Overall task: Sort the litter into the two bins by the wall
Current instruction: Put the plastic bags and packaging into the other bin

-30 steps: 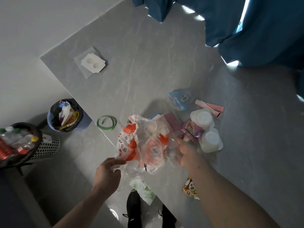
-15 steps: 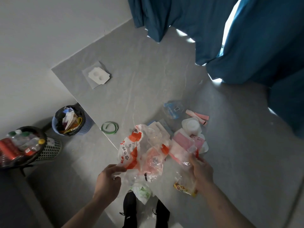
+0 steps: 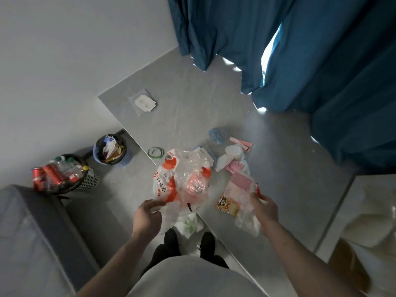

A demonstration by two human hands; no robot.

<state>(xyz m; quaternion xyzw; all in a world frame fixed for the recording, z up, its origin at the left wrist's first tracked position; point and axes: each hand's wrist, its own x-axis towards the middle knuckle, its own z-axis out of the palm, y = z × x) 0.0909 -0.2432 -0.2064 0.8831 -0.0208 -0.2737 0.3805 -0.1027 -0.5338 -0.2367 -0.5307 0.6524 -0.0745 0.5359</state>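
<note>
My left hand (image 3: pixel 147 217) grips a crumpled clear plastic bag with orange print (image 3: pixel 180 179), held up over the grey floor. My right hand (image 3: pixel 264 207) is shut on a bundle of pink and clear wrappers (image 3: pixel 240 191) with a cartoon snack packet at its lower edge. More litter lies beyond: white cups (image 3: pixel 234 151), pink sticks (image 3: pixel 241 143), a blue plastic piece (image 3: pixel 218 135), a green band (image 3: pixel 156 152). By the wall stand a blue bin with paper and wrappers (image 3: pixel 110 150) and a black mesh bin with bottles and red cans (image 3: pixel 64 175).
A white moulded tray on a clear sheet (image 3: pixel 144 102) lies further along the floor. Blue curtains (image 3: pixel 300 61) hang at the back right. A grey sofa edge (image 3: pixel 27 232) is at my left, and a white bag (image 3: pixel 188 225) lies by my black shoes.
My right hand has lifted the pink and clear wrappers off the pile and pulled them back to the right. The view has risen and drawn back; my left hand keeps the printed bag.
</note>
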